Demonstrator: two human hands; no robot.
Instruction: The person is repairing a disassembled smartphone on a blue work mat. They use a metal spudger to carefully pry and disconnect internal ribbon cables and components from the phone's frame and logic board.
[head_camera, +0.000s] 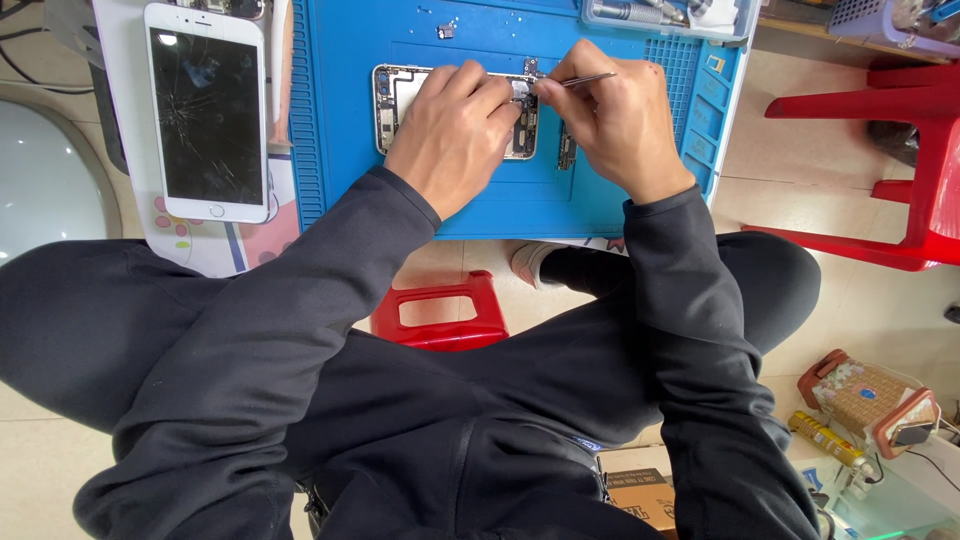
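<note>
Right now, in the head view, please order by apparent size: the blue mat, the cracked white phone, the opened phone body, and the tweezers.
1. blue mat
2. cracked white phone
3. opened phone body, partly hidden under the hands, so less sure
4. tweezers

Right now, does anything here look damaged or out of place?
Yes. The white phone left of the blue mat has a cracked screen, lines spreading from its upper left. A small loose part lies alone on the mat.

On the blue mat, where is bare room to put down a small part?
The blue mat is bare along its near edge, below the left hand and right hand, and on its left strip beside the cracked phone. It is crowded around the opened phone and tweezers.
</note>
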